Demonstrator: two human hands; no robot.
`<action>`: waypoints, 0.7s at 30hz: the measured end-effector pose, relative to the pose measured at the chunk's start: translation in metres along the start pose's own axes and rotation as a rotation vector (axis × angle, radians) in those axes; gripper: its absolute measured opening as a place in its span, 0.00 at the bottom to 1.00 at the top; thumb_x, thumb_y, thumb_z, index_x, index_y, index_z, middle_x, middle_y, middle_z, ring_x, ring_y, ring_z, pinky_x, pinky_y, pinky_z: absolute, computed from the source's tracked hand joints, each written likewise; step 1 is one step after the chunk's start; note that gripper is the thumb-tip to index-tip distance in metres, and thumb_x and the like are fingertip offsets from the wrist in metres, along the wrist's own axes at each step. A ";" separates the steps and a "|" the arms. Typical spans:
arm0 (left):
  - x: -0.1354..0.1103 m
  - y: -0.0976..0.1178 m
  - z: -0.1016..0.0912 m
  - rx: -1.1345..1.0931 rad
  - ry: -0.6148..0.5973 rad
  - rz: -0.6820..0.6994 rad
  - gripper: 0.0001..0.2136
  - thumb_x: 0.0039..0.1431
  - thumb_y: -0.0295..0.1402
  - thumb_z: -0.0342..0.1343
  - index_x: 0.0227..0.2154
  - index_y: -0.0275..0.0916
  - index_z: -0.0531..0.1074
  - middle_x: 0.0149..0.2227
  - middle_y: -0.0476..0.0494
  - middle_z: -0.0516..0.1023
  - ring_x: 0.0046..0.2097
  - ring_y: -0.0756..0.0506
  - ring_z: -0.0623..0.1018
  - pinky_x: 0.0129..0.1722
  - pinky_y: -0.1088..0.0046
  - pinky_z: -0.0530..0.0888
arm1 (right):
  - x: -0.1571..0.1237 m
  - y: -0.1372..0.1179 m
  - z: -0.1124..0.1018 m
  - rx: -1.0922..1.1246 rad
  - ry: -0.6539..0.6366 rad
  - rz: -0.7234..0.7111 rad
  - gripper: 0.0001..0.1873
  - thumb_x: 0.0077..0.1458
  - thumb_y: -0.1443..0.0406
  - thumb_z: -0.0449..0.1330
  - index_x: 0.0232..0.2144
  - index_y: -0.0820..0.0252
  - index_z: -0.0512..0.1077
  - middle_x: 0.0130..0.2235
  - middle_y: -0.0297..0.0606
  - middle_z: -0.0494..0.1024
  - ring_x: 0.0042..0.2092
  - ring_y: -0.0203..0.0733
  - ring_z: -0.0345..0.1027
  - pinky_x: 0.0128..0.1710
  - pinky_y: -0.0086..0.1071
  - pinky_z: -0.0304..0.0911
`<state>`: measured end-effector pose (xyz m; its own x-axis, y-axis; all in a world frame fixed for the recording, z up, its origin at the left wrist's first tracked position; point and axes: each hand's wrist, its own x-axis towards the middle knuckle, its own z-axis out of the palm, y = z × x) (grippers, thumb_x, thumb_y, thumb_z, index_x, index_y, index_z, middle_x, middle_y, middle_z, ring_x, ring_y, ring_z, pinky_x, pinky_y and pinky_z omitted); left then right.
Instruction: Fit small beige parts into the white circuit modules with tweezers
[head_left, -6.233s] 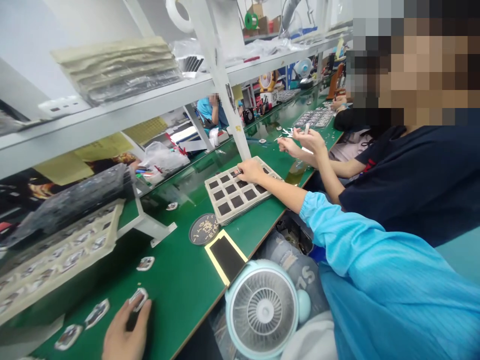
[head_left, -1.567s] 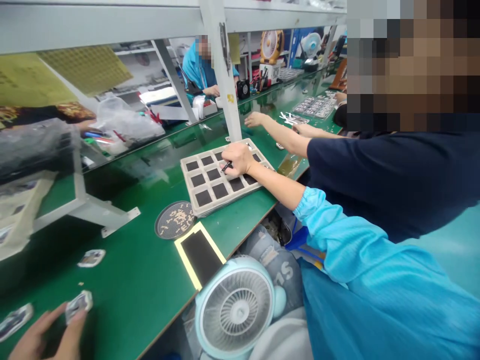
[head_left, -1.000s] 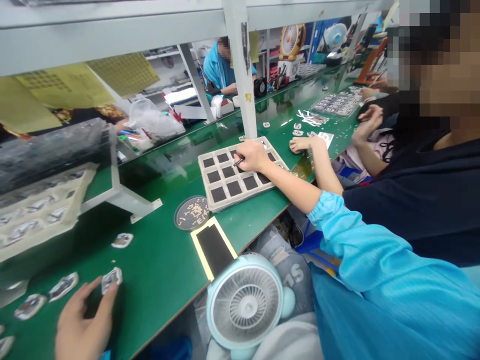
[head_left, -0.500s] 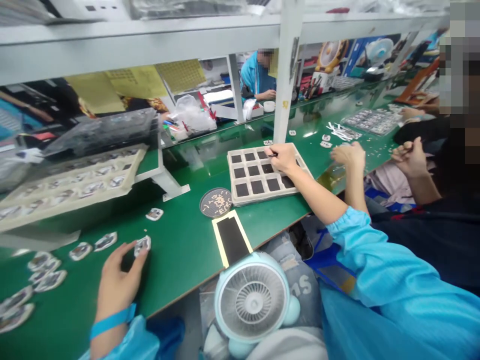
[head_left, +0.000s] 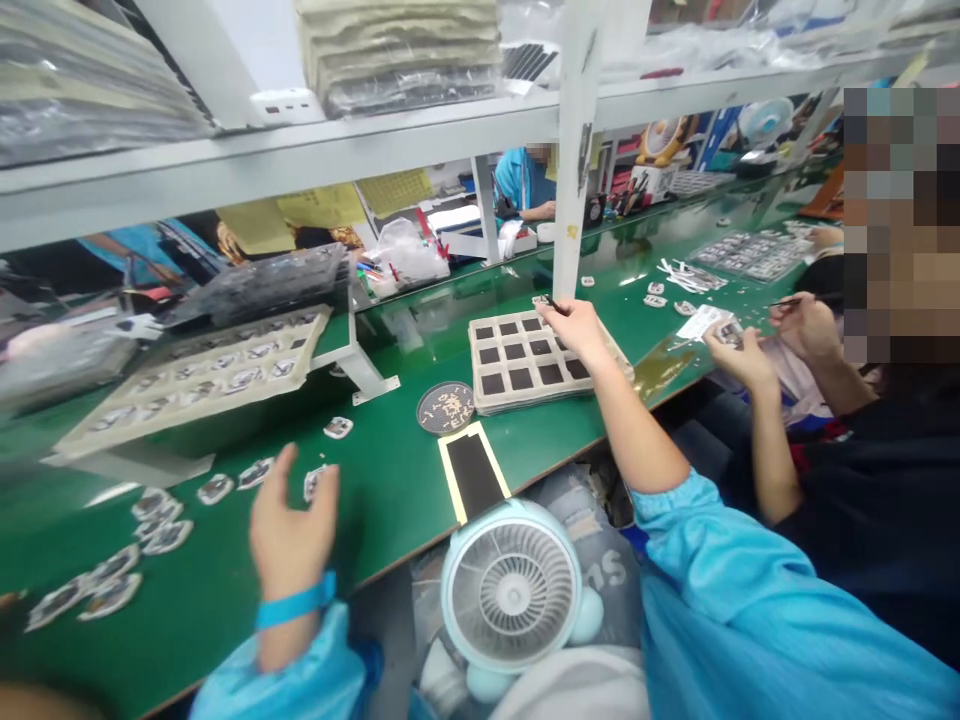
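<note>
Apparently we are at a fine tool step: at two o'clock, our right hand [head_left: 577, 331] pinches a slim dark tool [head_left: 553, 304] beside a small part [head_left: 540, 300] behind the tray [head_left: 510, 400]; at eight, our left hand [head_left: 295, 545] stands wide-fingered around a white-rimmed piece [head_left: 310, 485], contact unclear. Tool steadiness seems needed next.

At the near edge of the table [head_left: 386, 490] lies a mat [head_left: 478, 475] — dish [head_left: 427, 418] behind it, compartment tray [head_left: 506, 402] right of the dish.

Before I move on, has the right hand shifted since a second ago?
Yes: the right hand has shifted away from the person, its fingers now closer to the foot of the white post.
</note>
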<state>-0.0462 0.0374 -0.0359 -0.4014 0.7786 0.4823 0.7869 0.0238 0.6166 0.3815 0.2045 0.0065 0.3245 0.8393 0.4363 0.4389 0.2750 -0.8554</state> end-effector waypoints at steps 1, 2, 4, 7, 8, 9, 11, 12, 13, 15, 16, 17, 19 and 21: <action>-0.020 0.034 0.003 -0.112 -0.073 0.058 0.28 0.65 0.46 0.57 0.64 0.43 0.67 0.65 0.39 0.71 0.64 0.36 0.72 0.66 0.51 0.68 | -0.010 -0.001 -0.003 0.009 0.029 0.018 0.23 0.56 0.49 0.63 0.20 0.61 0.73 0.20 0.33 0.68 0.26 0.37 0.61 0.28 0.31 0.53; -0.045 0.069 0.008 -0.221 -0.194 0.143 0.23 0.66 0.44 0.57 0.61 0.45 0.71 0.63 0.42 0.74 0.63 0.37 0.73 0.66 0.52 0.68 | -0.021 -0.002 -0.006 0.016 0.063 0.036 0.23 0.56 0.49 0.63 0.20 0.61 0.73 0.21 0.34 0.69 0.27 0.38 0.61 0.28 0.31 0.54; -0.098 0.128 0.023 -0.457 -0.583 0.366 0.16 0.67 0.39 0.57 0.56 0.50 0.74 0.60 0.45 0.76 0.63 0.40 0.73 0.67 0.55 0.69 | -0.044 -0.005 -0.012 0.043 0.154 0.068 0.24 0.57 0.47 0.62 0.21 0.60 0.72 0.22 0.34 0.69 0.28 0.38 0.62 0.30 0.31 0.55; -0.167 0.178 0.051 -0.639 -1.041 0.499 0.23 0.67 0.36 0.58 0.63 0.50 0.67 0.66 0.42 0.69 0.67 0.41 0.68 0.68 0.56 0.67 | -0.077 -0.009 -0.020 0.124 0.280 0.081 0.28 0.56 0.43 0.62 0.20 0.58 0.66 0.23 0.32 0.66 0.28 0.37 0.60 0.31 0.30 0.57; -0.182 0.185 0.061 -0.679 -1.056 0.478 0.21 0.67 0.35 0.57 0.62 0.49 0.67 0.64 0.40 0.69 0.66 0.41 0.68 0.67 0.56 0.67 | -0.085 -0.009 -0.022 0.150 0.309 0.084 0.29 0.56 0.42 0.63 0.20 0.58 0.65 0.23 0.32 0.65 0.28 0.36 0.59 0.31 0.30 0.57; -0.193 0.188 0.070 -0.697 -1.057 0.454 0.20 0.67 0.34 0.58 0.60 0.47 0.68 0.62 0.39 0.70 0.65 0.41 0.69 0.66 0.56 0.68 | -0.091 -0.007 -0.025 0.165 0.331 0.091 0.30 0.55 0.41 0.63 0.20 0.57 0.63 0.23 0.31 0.64 0.28 0.36 0.59 0.31 0.30 0.58; -0.208 0.188 0.084 -0.696 -1.048 0.414 0.15 0.65 0.34 0.59 0.54 0.45 0.70 0.55 0.39 0.73 0.60 0.40 0.72 0.61 0.56 0.69 | -0.097 0.001 -0.031 0.168 0.363 0.126 0.31 0.52 0.40 0.65 0.20 0.56 0.60 0.22 0.30 0.63 0.27 0.35 0.57 0.30 0.30 0.58; -0.213 0.187 0.089 -0.681 -1.065 0.405 0.13 0.64 0.34 0.60 0.50 0.44 0.71 0.51 0.39 0.74 0.57 0.40 0.73 0.59 0.57 0.70 | -0.099 0.007 -0.035 0.166 0.377 0.152 0.32 0.50 0.40 0.67 0.20 0.56 0.59 0.22 0.29 0.63 0.26 0.35 0.56 0.30 0.30 0.57; -0.217 0.186 0.092 -0.664 -1.099 0.405 0.11 0.64 0.35 0.62 0.47 0.43 0.72 0.48 0.40 0.75 0.54 0.40 0.74 0.56 0.58 0.71 | -0.099 0.014 -0.039 0.166 0.384 0.178 0.32 0.49 0.40 0.68 0.20 0.56 0.59 0.22 0.29 0.62 0.26 0.35 0.55 0.30 0.30 0.57; -0.225 0.184 0.094 -0.637 -1.175 0.415 0.10 0.61 0.37 0.64 0.43 0.43 0.72 0.45 0.42 0.75 0.50 0.40 0.74 0.52 0.59 0.71 | -0.101 0.028 -0.047 0.168 0.382 0.223 0.32 0.47 0.39 0.68 0.19 0.56 0.60 0.22 0.29 0.62 0.26 0.35 0.55 0.29 0.30 0.56; -0.229 0.184 0.093 -0.624 -1.206 0.422 0.11 0.60 0.38 0.66 0.42 0.43 0.72 0.44 0.42 0.75 0.50 0.40 0.74 0.51 0.60 0.71 | -0.101 0.034 -0.050 0.172 0.376 0.240 0.32 0.46 0.39 0.68 0.19 0.56 0.61 0.21 0.29 0.63 0.26 0.35 0.55 0.29 0.30 0.56; -0.234 0.184 0.091 -0.612 -1.225 0.430 0.12 0.59 0.38 0.67 0.41 0.43 0.72 0.45 0.42 0.75 0.50 0.40 0.73 0.51 0.60 0.71 | -0.102 0.039 -0.053 0.176 0.368 0.254 0.32 0.46 0.38 0.67 0.19 0.57 0.63 0.21 0.30 0.63 0.26 0.36 0.56 0.29 0.30 0.56; -0.242 0.184 0.086 -0.591 -1.241 0.438 0.12 0.57 0.36 0.68 0.42 0.43 0.73 0.47 0.41 0.74 0.52 0.40 0.72 0.53 0.60 0.70 | -0.102 0.046 -0.057 0.187 0.354 0.276 0.32 0.47 0.36 0.66 0.19 0.58 0.68 0.20 0.32 0.65 0.25 0.37 0.58 0.28 0.31 0.55; -0.250 0.185 0.081 -0.576 -1.264 0.451 0.11 0.58 0.33 0.67 0.42 0.44 0.74 0.48 0.42 0.74 0.54 0.39 0.72 0.54 0.59 0.69 | -0.102 0.051 -0.060 0.210 0.351 0.296 0.33 0.49 0.36 0.64 0.20 0.59 0.72 0.19 0.33 0.66 0.24 0.38 0.59 0.26 0.31 0.54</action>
<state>0.2372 -0.1019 -0.0927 0.7328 0.6798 0.0287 0.3175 -0.3789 0.8693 0.4215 0.1045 -0.0651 0.6874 0.6974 0.2029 0.1192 0.1673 -0.9787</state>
